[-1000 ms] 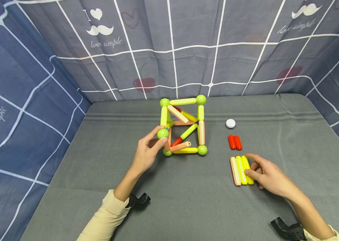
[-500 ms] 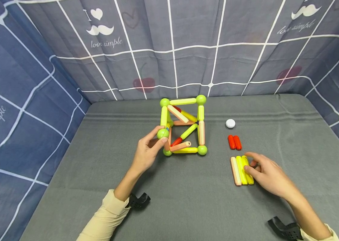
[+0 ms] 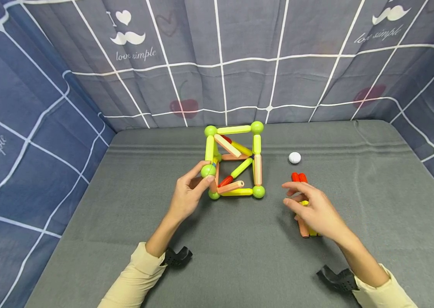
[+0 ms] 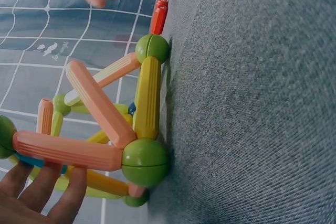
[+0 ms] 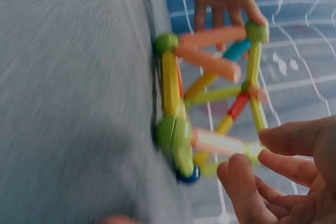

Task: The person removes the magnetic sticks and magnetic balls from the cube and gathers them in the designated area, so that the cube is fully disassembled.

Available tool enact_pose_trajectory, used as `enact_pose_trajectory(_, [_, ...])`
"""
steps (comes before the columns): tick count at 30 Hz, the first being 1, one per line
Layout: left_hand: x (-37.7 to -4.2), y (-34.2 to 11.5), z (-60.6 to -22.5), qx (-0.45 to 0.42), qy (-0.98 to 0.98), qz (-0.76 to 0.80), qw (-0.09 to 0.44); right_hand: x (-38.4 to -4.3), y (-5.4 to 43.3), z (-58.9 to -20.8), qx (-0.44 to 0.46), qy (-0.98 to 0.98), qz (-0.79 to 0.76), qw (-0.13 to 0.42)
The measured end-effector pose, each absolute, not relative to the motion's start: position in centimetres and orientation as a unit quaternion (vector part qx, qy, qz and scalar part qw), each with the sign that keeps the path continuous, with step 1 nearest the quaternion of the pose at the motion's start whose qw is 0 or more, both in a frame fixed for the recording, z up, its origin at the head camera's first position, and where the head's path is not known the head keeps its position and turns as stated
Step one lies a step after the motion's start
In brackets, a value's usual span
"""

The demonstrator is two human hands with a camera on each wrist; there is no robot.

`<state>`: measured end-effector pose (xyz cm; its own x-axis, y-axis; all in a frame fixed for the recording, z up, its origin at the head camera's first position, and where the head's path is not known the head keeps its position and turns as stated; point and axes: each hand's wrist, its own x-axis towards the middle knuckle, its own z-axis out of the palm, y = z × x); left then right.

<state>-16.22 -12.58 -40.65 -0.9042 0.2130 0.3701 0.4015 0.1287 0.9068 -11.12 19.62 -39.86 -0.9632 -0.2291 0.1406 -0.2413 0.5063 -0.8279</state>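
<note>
A cube-like frame of magnetic building sticks and green balls point(image 3: 237, 192) stands mid-table in the head view. Thumb and forefinger of my left hand point(image 3: 188, 194) pinch the green ball point(image 3: 208, 170) at its upper near-left corner. In the left wrist view, fingers point(image 4: 65, 195) reach behind an orange stick point(image 4: 68, 149) running from a ball down to the table. Two orange sticks jut from balls, with one end free. My right hand point(image 3: 317, 211), holding nothing, hovers over loose sticks with fingers loosely spread. It partly covers an orange-and-cream stick point(image 3: 303, 229) and yellow sticks point(image 3: 312, 233).
Two short red sticks point(image 3: 299, 176) lie just beyond the right hand, partly covered by it. Farther back is a white ball point(image 3: 295, 158). A blue checked curtain point(image 3: 240, 85) hangs behind and beside the grey cloth-covered table point(image 3: 124, 205). Black bands sit on both wrists.
My right hand has left the rightmost yellow stick and moved left over the loose sticks toward the frame. My left hand and the frame have stayed in place.
</note>
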Motion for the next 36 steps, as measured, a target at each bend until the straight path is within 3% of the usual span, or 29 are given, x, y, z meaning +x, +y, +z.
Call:
enact_pose_trajectory(10, [-16.3,-12.5,-40.7,-0.213,-0.74,-0.634,0.077,-13.1,13.8,-39.1,0.152,-0.809,0.565,-0.051])
enact_pose_trajectory(23, [-16.3,-12.6,-40.7,-0.213,-0.743,-0.63,0.078,-14.4,9.2,-39.9,0.163,-0.819,0.55,-0.015])
enact_pose_trajectory(36, [-16.3,-12.6,-40.7,-0.214,-0.739,-0.635,0.074,-14.8,9.6,-40.7,0.152,-0.833,0.531,-0.008])
